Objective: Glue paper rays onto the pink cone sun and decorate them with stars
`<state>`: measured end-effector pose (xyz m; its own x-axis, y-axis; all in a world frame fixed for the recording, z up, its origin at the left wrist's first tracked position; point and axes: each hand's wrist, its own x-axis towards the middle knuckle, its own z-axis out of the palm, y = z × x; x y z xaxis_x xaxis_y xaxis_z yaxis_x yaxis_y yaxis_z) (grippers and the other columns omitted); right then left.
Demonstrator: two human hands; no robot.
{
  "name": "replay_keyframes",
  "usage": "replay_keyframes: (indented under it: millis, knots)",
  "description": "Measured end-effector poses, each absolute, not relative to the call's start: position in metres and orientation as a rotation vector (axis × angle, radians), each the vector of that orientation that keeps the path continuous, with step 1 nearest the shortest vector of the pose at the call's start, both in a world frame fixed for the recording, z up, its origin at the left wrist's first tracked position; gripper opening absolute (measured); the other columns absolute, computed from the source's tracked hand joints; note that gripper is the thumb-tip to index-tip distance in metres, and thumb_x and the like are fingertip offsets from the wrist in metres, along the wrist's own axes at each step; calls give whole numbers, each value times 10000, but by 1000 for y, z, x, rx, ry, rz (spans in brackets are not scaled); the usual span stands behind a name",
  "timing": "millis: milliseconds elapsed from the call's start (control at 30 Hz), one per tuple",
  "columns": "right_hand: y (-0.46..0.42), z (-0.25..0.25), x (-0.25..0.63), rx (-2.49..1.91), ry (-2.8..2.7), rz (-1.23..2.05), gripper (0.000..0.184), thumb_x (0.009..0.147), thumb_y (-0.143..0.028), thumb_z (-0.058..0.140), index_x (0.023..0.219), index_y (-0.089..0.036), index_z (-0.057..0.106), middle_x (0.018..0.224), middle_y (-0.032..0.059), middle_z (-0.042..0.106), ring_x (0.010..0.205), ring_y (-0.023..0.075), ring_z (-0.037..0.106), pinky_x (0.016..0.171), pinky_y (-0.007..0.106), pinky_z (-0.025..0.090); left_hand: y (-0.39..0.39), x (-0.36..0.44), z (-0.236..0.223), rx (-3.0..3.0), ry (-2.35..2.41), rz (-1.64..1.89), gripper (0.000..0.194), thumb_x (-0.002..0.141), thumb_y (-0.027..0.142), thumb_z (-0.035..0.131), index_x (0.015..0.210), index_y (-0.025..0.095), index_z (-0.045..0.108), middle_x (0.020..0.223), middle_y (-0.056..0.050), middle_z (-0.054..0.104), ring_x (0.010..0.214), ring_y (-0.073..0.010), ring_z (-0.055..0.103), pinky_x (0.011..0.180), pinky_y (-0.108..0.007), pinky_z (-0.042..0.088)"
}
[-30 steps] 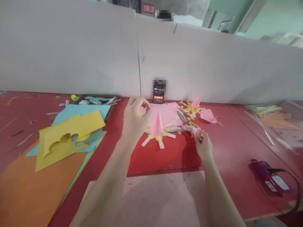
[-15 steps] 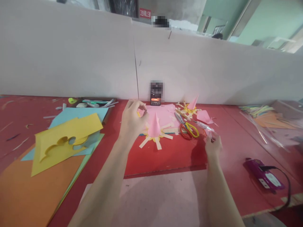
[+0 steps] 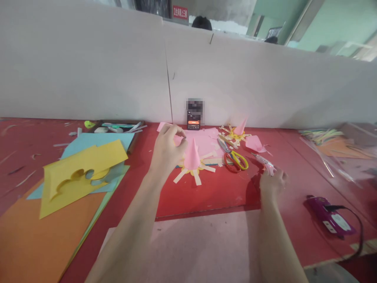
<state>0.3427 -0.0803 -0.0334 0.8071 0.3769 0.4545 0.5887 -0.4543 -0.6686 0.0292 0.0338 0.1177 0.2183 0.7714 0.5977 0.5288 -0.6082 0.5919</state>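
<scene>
My left hand [image 3: 168, 148] is raised in a pinch, thumb and forefinger curled together; what is between the tips, if anything, is hidden. Just right of its fingers a pink paper cone [image 3: 192, 156] stands upright on a yellow base with pale strips spreading outward. On the right, my right hand [image 3: 272, 184] is closed at the rear of a small translucent glue gun [image 3: 266, 164], its nozzle aimed up and left. Red-and-yellow-handled scissors [image 3: 236, 160] lie between the cone and the glue gun. Behind the cone is pink paper [image 3: 206, 137].
A second pink cone [image 3: 240, 127] stands farther back. A phone [image 3: 194, 114] leans on the white partition [image 3: 118, 70]. Yellow [image 3: 64, 177], blue and orange sheets lie left, near a tray of tools [image 3: 118, 127]. A purple device [image 3: 330, 216] with a black cord lies right.
My right hand and the glue gun have moved right and slightly nearer to me, the gun turning a little. My left hand has shifted slightly right; the front cone stays put.
</scene>
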Motion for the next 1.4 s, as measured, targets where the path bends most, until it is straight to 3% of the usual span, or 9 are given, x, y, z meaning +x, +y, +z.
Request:
replay_keyframes:
  millis: [100,200,300,433,600,933,1200,1400]
  knots:
    - [-76,-23,326,-2039,-671,-417,321,733,-252,438,1005,-166,585,1086,140,552,1079,291,472,901,465,365,34,29,117,2252,1229,1309,137,704,67,514,724,200,539,857,-7,535,822,-142,535,759,-277,437]
    - [-67,-9,312,-1900,-834,-386,277,759,-235,420,937,-170,622,973,107,615,1009,252,522,901,431,382,35,29,115,2224,1260,1276,126,700,78,528,720,201,551,867,-8,543,812,-141,537,751,-273,439]
    - [-53,12,296,-1816,-909,-182,292,776,-286,452,957,-151,638,942,106,637,828,203,584,813,378,444,39,27,113,2209,1293,1243,108,693,94,542,710,201,541,865,-10,546,814,-147,541,772,-286,441]
    - [-27,55,261,-1679,-1122,116,301,784,-372,498,938,-178,670,935,75,665,810,184,605,750,324,469,44,23,112,2208,1311,1241,105,687,100,543,710,201,528,858,-8,546,825,-149,552,778,-286,438]
    - [3,89,206,-1515,-1337,229,271,787,-370,511,870,-184,690,851,53,678,732,167,599,677,290,465,44,19,110,2174,1346,1190,118,690,90,524,723,197,561,854,-6,558,809,-145,568,744,-279,441]
    - [21,68,178,-1495,-1482,291,296,810,-414,510,893,-183,677,809,50,649,617,141,549,642,289,453,46,20,106,2182,1350,1078,149,729,97,463,756,204,563,879,-15,607,852,-165,587,748,-293,454]
    - [32,53,181,-1472,-1424,409,348,752,-493,577,923,-207,680,943,81,642,893,204,572,734,323,465,44,27,106,2160,1292,1019,198,732,89,486,827,224,596,914,-11,650,876,-167,598,755,-292,473]
    - [30,58,184,-1408,-1324,559,251,752,-402,585,849,-184,663,903,60,671,823,179,611,736,314,481,43,26,109,2152,1309,1034,153,783,151,489,843,229,606,928,-11,648,897,-166,600,780,-291,469]
